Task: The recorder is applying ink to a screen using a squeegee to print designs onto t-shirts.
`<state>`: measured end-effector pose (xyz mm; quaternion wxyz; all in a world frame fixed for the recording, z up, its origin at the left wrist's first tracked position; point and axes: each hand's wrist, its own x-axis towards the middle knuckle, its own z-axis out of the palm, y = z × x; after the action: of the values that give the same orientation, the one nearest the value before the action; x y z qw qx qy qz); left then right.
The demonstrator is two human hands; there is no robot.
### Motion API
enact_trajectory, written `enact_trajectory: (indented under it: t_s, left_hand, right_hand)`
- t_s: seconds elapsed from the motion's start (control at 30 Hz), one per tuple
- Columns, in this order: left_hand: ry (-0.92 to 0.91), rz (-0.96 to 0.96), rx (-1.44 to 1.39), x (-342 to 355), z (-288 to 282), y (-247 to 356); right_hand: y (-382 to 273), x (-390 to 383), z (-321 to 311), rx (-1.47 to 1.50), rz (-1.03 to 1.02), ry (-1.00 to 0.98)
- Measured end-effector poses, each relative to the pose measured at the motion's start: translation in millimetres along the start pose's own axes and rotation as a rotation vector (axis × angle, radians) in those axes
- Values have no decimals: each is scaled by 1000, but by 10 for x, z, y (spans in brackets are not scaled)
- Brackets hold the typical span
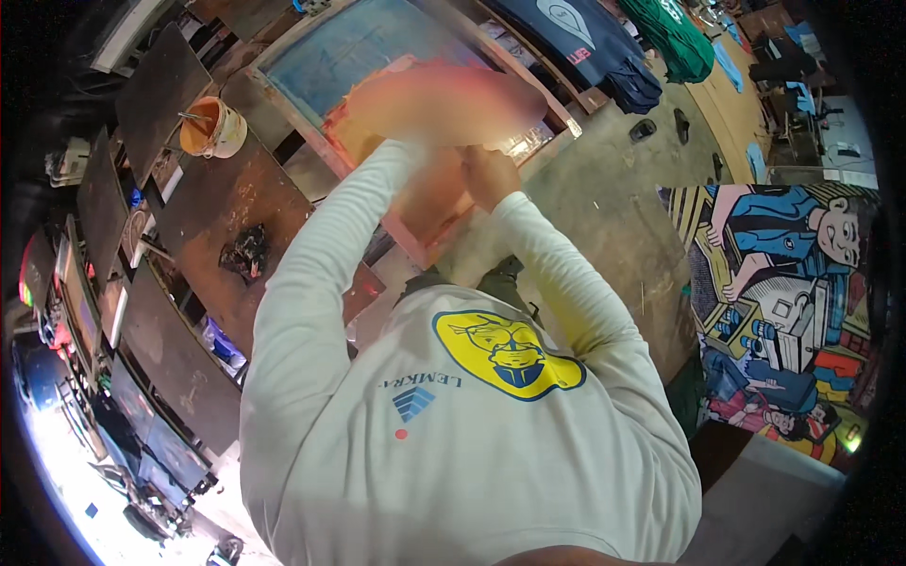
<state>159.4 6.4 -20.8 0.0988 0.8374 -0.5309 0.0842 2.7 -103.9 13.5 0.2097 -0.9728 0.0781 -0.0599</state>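
In front of me lies a printing screen in a worn wooden frame [510, 58]. Its mesh [326, 57] is blue at the far left, with orange and red ink smeared across the nearer part. A blurred patch covers the middle of the screen. My left sleeve [382, 179] reaches into that patch, so the left hand and anything in it cannot be made out. My right hand [493, 176] is closed near the frame's near right side, its fingers curled together. What it holds, if anything, is lost in the blur.
An orange-stained bucket [215, 129] with a tool in it stands on dark boards [189, 208] at the left. A crumpled black bag [243, 253] lies nearby. Dark printed shirts [576, 38] and a green garment [675, 42] are at the far right, beside sandals [644, 130] and a mural [779, 311].
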Motion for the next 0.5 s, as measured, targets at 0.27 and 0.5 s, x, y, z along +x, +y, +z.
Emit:
enact_trajectory:
  t_s: [0.27,0.5]
  left_hand:
    - [-109,70,-116,-398,-37,-9]
    - [16,194,-190,-704,-301,-272]
  right_hand:
    - [-97,-303,622,-219,-67,-241]
    - [-570,-270,457,175,47,-263]
